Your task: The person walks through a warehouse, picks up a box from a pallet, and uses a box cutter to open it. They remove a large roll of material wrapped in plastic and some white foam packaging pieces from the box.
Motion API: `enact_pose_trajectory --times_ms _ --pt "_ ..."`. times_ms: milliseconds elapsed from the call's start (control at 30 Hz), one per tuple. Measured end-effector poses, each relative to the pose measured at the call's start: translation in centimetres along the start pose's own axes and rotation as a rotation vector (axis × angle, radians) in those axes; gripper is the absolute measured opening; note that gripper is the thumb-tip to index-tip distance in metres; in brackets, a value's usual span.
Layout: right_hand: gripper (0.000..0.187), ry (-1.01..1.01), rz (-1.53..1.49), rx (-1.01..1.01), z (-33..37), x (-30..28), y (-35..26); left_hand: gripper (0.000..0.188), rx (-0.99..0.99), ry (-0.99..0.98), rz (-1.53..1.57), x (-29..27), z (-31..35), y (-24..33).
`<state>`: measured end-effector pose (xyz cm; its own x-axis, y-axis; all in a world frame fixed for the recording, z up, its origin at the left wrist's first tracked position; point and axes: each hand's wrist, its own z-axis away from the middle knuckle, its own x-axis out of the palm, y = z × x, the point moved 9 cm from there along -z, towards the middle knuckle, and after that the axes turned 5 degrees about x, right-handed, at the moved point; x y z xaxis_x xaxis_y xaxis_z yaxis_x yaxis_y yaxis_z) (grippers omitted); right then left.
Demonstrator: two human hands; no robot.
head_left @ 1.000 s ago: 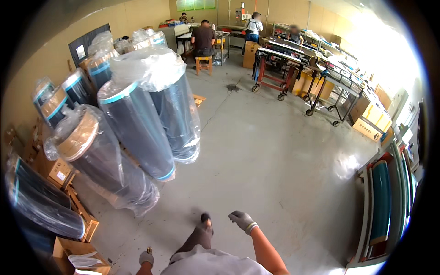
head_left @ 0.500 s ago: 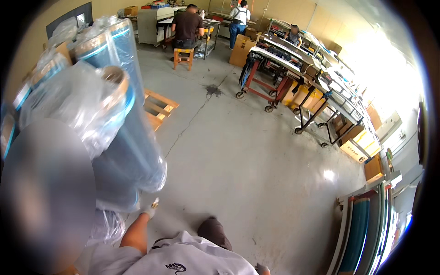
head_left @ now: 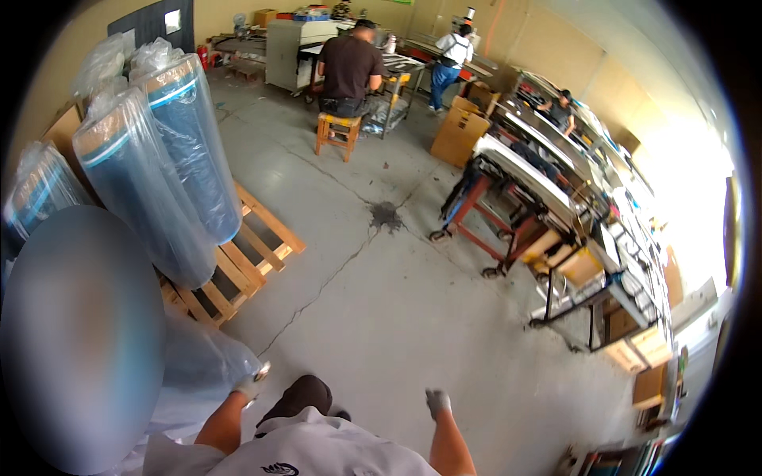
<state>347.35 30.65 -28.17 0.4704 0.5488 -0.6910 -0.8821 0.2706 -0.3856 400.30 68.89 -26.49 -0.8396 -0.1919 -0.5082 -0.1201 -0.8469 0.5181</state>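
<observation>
Low on the left, my left hand [head_left: 249, 387] in a light glove is closed round a small pale and brownish object [head_left: 263, 370]; its kind is too small to tell. That hand is beside a blue roll in clear plastic wrap [head_left: 210, 361]. My right hand [head_left: 437, 403], in a grey glove, hangs over the floor, touching nothing that I can see; its fingers are blurred and too small to read.
Tall wrapped rolls [head_left: 151, 198] stand by a wooden pallet [head_left: 238, 270] on the left. Wheeled racks [head_left: 508, 214] line the right. Ahead, one person [head_left: 347, 67] sits on a stool [head_left: 338, 135]; another person [head_left: 452, 63] stands farther back. The grey floor [head_left: 349, 317] has cracks and a dark stain.
My view has moved forward past the nearest wrapped rolls, and the racks and seated person look closer. My right hand has swung up into fuller view; the left keeps its hold.
</observation>
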Motion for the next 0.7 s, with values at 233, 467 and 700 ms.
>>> enact_pose_trajectory --times_ms 233,467,700 --pt "0.027 -0.029 -0.329 -0.471 -13.1 -7.4 -48.4 0.049 -0.704 0.046 0.094 -0.8 -7.0 -11.1" --pt "0.035 -0.398 0.223 -0.112 -34.3 -4.3 -51.1 0.043 -0.204 0.296 -0.164 -15.2 -32.4 8.6" --pt "0.040 -0.241 0.442 0.057 -52.7 -12.0 -68.5 0.027 -0.018 0.482 0.389 -39.8 -54.6 35.1"
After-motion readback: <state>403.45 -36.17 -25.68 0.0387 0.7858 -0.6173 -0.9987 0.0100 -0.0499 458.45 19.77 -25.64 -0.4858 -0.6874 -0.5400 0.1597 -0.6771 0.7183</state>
